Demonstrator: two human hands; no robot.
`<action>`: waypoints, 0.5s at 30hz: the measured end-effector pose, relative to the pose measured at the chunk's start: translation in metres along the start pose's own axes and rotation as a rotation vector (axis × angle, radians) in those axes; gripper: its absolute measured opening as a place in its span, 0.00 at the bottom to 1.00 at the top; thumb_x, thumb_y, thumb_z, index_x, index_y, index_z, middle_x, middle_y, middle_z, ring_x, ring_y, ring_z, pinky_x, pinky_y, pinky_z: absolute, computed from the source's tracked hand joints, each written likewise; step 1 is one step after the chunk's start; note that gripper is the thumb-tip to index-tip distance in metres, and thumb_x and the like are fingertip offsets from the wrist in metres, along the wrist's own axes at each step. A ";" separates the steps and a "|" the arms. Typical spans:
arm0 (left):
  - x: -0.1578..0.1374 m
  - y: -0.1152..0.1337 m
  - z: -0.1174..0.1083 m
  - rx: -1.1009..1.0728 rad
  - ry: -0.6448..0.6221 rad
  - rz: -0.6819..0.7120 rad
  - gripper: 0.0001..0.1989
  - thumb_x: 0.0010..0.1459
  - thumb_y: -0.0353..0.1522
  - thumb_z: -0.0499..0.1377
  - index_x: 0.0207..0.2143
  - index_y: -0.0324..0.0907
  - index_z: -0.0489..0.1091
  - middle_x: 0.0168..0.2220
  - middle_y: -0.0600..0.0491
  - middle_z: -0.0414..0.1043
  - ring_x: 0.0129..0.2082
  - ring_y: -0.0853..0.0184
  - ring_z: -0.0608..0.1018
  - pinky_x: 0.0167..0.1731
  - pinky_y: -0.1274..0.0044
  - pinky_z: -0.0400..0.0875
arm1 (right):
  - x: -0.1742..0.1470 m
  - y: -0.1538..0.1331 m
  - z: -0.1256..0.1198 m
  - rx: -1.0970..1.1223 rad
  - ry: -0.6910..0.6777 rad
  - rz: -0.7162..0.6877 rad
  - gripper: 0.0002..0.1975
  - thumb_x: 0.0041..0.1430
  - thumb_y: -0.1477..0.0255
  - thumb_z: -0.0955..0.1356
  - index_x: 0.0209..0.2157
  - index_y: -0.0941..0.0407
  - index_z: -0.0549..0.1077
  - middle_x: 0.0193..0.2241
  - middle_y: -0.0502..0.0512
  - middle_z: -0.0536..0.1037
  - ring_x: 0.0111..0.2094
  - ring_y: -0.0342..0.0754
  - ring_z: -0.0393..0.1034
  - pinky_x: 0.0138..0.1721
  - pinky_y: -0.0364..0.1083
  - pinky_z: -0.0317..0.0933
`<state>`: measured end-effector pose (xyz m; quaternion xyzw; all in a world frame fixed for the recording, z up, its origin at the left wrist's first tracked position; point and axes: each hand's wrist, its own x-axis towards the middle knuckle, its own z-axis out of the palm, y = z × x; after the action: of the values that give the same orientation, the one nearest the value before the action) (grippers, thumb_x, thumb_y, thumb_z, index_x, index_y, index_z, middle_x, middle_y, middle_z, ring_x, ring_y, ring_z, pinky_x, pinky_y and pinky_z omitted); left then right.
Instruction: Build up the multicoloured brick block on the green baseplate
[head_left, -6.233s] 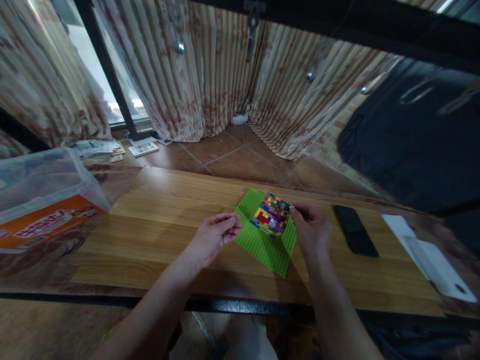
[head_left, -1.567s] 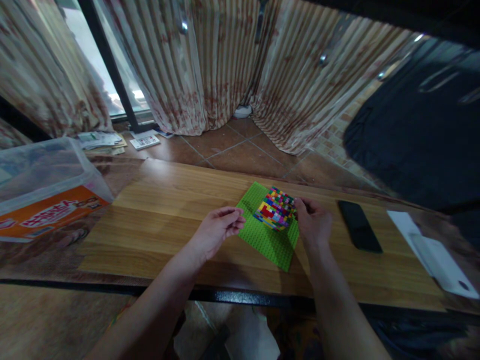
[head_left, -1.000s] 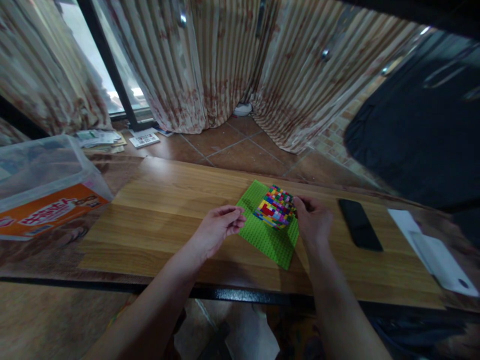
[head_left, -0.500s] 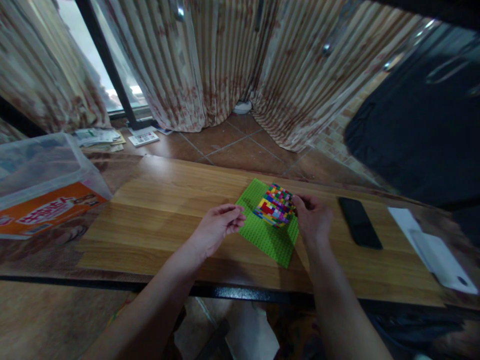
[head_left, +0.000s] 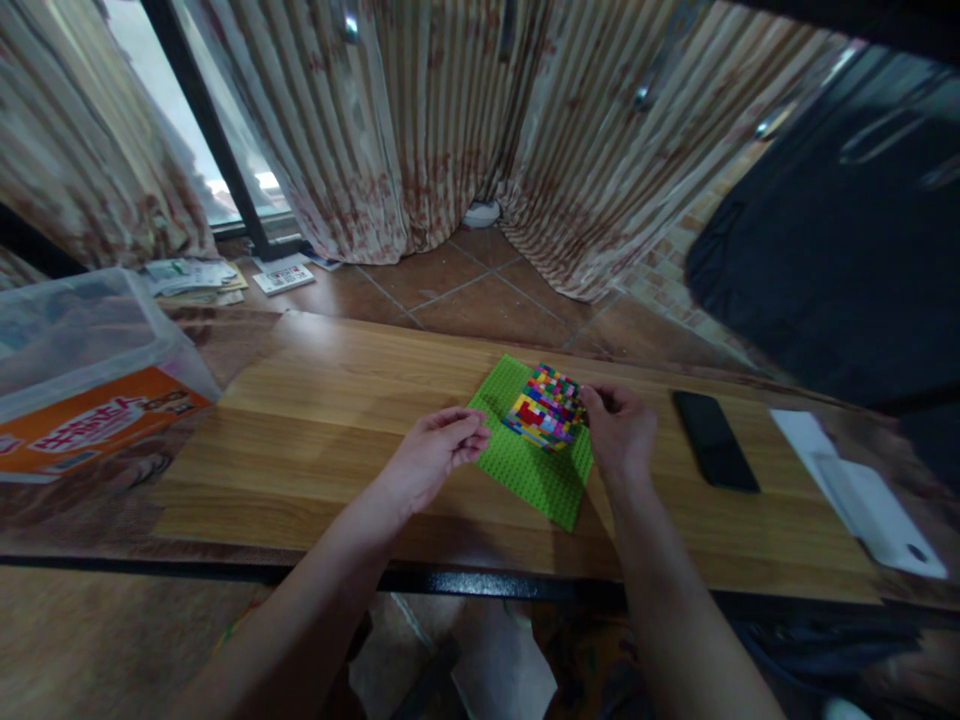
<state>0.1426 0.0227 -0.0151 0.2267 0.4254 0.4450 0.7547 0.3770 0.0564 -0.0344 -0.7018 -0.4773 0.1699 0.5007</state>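
Note:
A multicoloured block of small toy bricks (head_left: 546, 408) stands on a green studded baseplate (head_left: 534, 478), which lies askew on the wooden table. My right hand (head_left: 621, 430) is at the block's right side, thumb and fingertips bent together against its edge. Whatever may be between those fingertips is hidden. Just off the baseplate's left edge hovers my left hand (head_left: 442, 445), its fingers curled and pressed together. Any small piece in it is too small to make out.
A black phone (head_left: 715, 440) and white flat pieces (head_left: 885, 515) lie on the right of the table (head_left: 315, 420). On the left stands a clear plastic box (head_left: 112, 350) with an orange label. Striped curtains (head_left: 420, 130) hang beyond, and papers (head_left: 195, 278) rest on the floor.
The whole view has shifted slightly. Both hands keep nearly the same places beside the brick block and the baseplate, with no clear change in their grip.

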 end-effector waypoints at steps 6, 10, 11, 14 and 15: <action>-0.001 0.001 0.003 -0.038 0.024 0.011 0.10 0.54 0.17 0.55 0.34 0.33 0.74 0.31 0.47 0.77 0.31 0.72 0.79 0.39 0.81 0.73 | -0.003 -0.003 -0.002 -0.055 0.003 -0.043 0.17 0.51 0.60 0.68 0.32 0.60 0.78 0.27 0.57 0.79 0.27 0.48 0.71 0.31 0.46 0.63; 0.000 0.001 0.003 -0.029 0.025 -0.009 0.10 0.54 0.17 0.54 0.34 0.33 0.74 0.29 0.48 0.77 0.28 0.73 0.78 0.35 0.81 0.74 | -0.003 -0.003 -0.003 -0.099 0.033 -0.055 0.21 0.55 0.56 0.65 0.31 0.60 0.78 0.24 0.55 0.78 0.26 0.47 0.69 0.28 0.45 0.60; 0.000 0.001 0.002 -0.026 0.019 -0.012 0.10 0.54 0.17 0.55 0.34 0.33 0.74 0.29 0.49 0.77 0.27 0.73 0.78 0.34 0.81 0.74 | -0.003 -0.002 -0.003 -0.083 0.045 -0.040 0.21 0.56 0.56 0.64 0.31 0.60 0.78 0.23 0.54 0.77 0.25 0.47 0.69 0.27 0.44 0.60; 0.000 0.002 0.000 -0.011 0.002 -0.014 0.07 0.55 0.19 0.57 0.34 0.34 0.73 0.28 0.49 0.77 0.26 0.73 0.77 0.30 0.82 0.72 | -0.001 -0.003 -0.004 0.033 0.104 0.014 0.21 0.59 0.57 0.63 0.32 0.60 0.78 0.22 0.51 0.75 0.22 0.43 0.66 0.25 0.43 0.59; 0.000 0.002 0.000 -0.002 -0.001 -0.013 0.06 0.55 0.20 0.58 0.34 0.34 0.73 0.28 0.49 0.77 0.25 0.73 0.77 0.30 0.81 0.72 | -0.001 -0.005 -0.005 0.070 0.138 0.016 0.20 0.59 0.58 0.63 0.33 0.60 0.77 0.21 0.51 0.74 0.21 0.43 0.66 0.24 0.42 0.58</action>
<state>0.1415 0.0232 -0.0139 0.2238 0.4260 0.4404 0.7580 0.3778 0.0533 -0.0279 -0.6978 -0.4300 0.1417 0.5550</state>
